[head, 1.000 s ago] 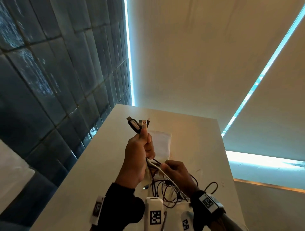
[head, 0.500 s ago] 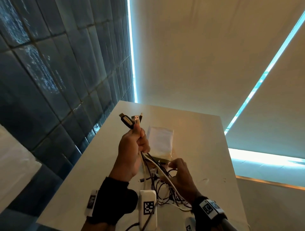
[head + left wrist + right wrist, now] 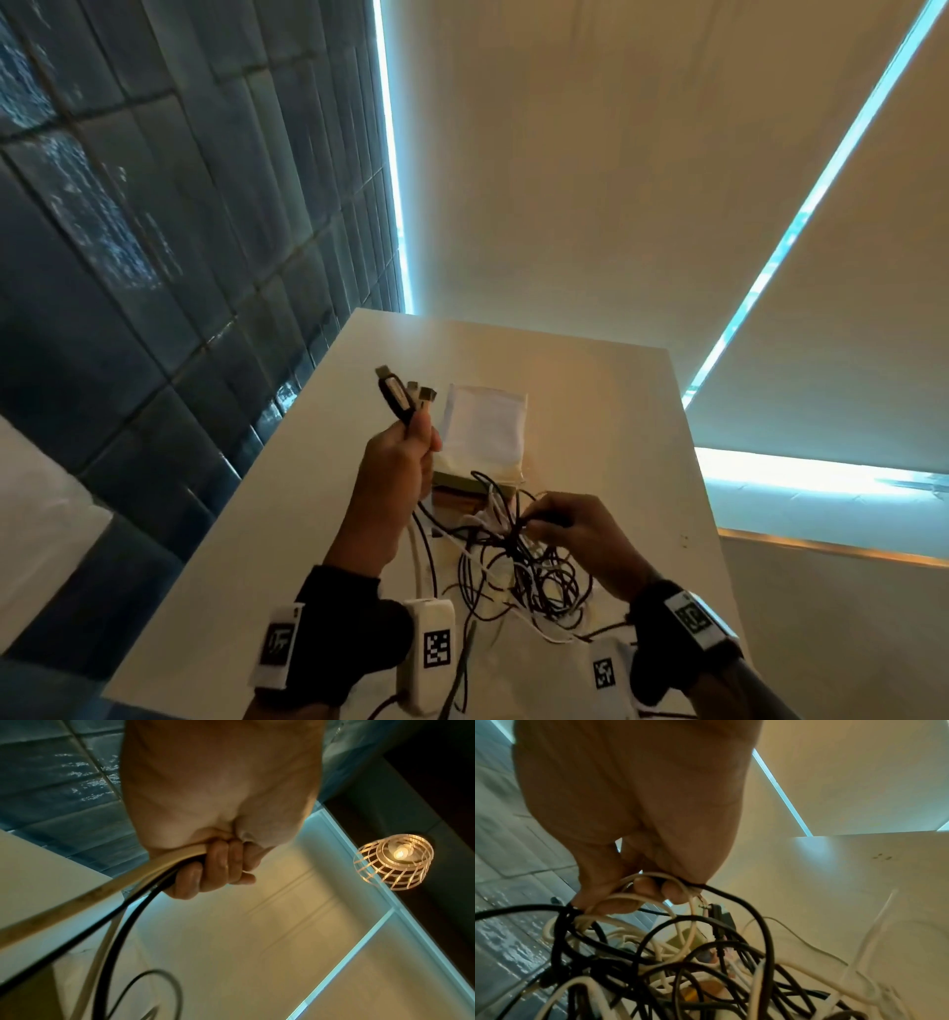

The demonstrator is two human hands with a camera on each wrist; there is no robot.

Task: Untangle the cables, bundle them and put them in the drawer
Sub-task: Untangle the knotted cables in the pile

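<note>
Over the table [image 3: 590, 411], black-and-white cables [image 3: 518, 565] seemingly knotted.

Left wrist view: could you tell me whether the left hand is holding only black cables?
No, the left hand grips a white cable alongside black ones.

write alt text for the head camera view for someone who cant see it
A person's left hand holds several cable plugs upright above a white table, while the right hand pinches strands of a tangle of black and white cables lying on it. A white pouch lies behind the hands, with dark wall tiles at left.
</note>
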